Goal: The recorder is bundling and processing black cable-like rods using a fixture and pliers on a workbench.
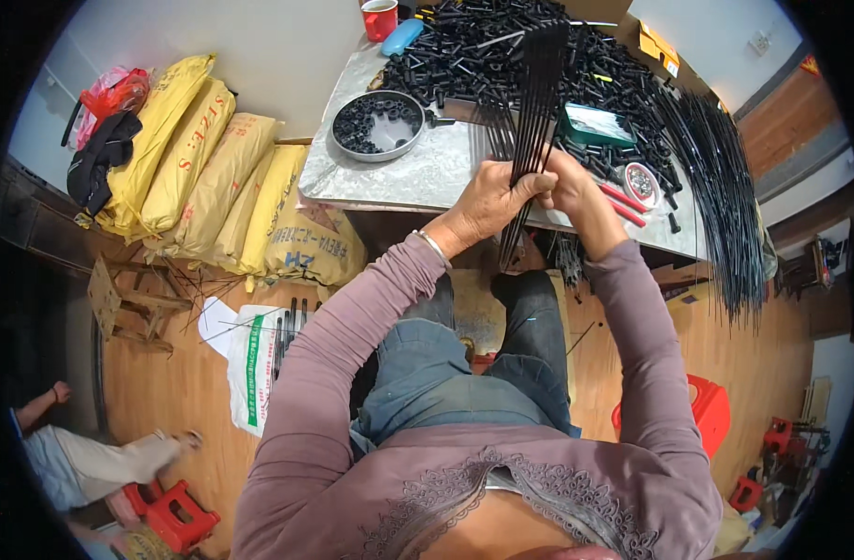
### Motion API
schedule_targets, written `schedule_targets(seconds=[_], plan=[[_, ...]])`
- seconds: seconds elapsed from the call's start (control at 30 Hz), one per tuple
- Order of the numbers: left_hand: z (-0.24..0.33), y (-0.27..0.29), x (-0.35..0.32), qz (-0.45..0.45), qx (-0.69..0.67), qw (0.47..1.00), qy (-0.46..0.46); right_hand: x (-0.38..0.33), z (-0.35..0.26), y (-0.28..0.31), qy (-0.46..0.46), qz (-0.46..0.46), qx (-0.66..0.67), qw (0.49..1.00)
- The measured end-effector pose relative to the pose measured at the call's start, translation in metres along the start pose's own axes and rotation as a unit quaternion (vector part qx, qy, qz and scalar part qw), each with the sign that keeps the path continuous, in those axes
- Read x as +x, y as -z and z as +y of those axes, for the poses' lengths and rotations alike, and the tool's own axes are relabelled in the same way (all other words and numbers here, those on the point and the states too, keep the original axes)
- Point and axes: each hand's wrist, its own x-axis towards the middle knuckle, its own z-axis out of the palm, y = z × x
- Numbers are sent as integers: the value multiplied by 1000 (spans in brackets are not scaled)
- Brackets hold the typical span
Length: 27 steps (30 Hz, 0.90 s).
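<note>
A bundle of thin black rods (537, 103) stands nearly upright in front of me at the table's near edge, spread slightly like a fan at its upper end. My left hand (494, 198) is closed round its lower part, the thumb lying across the rods. My right hand (569, 182) is closed against the bundle's right side, its fingertips partly hidden behind the rods and the left hand. Behind the bundle, a heap of short black tubular parts (455, 70) covers the far part of the table. More long black rods (726, 196) hang over the table's right edge.
A round metal pan (378, 154) of small black rings sits on the marbled table (329, 177). Right of my hands are a green box (576, 131), a small round container (642, 185) and red-handled pliers (623, 207). Yellow sacks (207, 159) lean left. Another person (100, 457) is at lower left.
</note>
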Motion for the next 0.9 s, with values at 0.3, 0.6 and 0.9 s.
schedule_targets(seconds=[0.3, 0.6, 0.9], plan=[[-2, -14, -11, 4, 188, 945, -268, 69, -55, -59, 134, 388, -280, 868], [-32, -3, -7, -86, 37, 995, 23, 47, -52, -25, 130, 482, -799, 335], [-39, 21, -1, -93, 335, 920, -180, 74, -24, -3, 71, 285, -873, 389]])
